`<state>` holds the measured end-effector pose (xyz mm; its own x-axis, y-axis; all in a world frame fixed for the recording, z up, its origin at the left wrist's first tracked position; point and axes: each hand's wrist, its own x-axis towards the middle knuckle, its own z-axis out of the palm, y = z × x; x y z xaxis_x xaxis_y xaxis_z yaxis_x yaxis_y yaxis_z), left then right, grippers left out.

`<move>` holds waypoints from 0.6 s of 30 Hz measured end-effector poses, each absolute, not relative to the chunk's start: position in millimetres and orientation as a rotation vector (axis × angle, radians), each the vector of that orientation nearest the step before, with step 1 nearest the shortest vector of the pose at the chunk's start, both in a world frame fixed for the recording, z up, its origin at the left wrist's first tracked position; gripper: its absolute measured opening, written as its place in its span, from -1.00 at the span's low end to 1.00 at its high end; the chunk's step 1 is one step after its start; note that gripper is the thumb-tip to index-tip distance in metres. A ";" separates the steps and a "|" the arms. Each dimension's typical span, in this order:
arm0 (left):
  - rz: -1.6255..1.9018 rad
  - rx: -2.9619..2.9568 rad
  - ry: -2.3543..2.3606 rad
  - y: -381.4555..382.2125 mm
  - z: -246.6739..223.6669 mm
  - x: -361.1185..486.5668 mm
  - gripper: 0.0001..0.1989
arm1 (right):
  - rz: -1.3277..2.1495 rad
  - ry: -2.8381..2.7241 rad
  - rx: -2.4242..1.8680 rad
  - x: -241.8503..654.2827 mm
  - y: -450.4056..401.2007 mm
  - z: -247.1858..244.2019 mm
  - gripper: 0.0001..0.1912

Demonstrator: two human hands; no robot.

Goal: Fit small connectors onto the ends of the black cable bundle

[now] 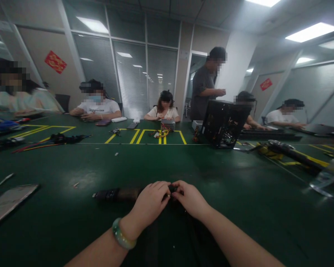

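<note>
A dark cylindrical tool (114,194) lies across the green table in front of me, its metal-tipped end pointing left. My left hand (153,200) rests over the right part of this tool, fingers curled around it, with a green bangle (121,233) on the wrist. Right beside it, my right hand (186,196) has its thumb and fingers pinched on the tool's dark right end. The two hands nearly touch, and a small gold-coloured spot shows between their fingertips. Most of the gripped part is hidden by my fingers.
A tablet-like device (11,204) and a white cable (1,183) lie at the left. Dark tools with wires (62,139) are farther back. A black computer case (225,122) stands at the back right, near a clear plastic item (330,178). Several people are around the table's far side.
</note>
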<state>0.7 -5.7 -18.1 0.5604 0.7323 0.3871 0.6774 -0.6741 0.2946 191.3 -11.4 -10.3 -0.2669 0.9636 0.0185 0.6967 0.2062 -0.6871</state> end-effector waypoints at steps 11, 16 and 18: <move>0.829 2.761 1.168 -10.0 -17.7 -1.9 -0.78 | 0.524 -2.245 -1.811 167.9 -15.3 12.9 -0.81; 0.906 2.816 1.115 -19.4 -6.6 -6.2 -0.54 | 0.376 -2.243 -1.957 159.8 -12.8 16.3 -0.81; 0.947 2.847 1.088 -23.3 -1.2 -10.1 -0.49 | 0.367 -2.233 -1.970 159.0 -12.9 16.4 -0.80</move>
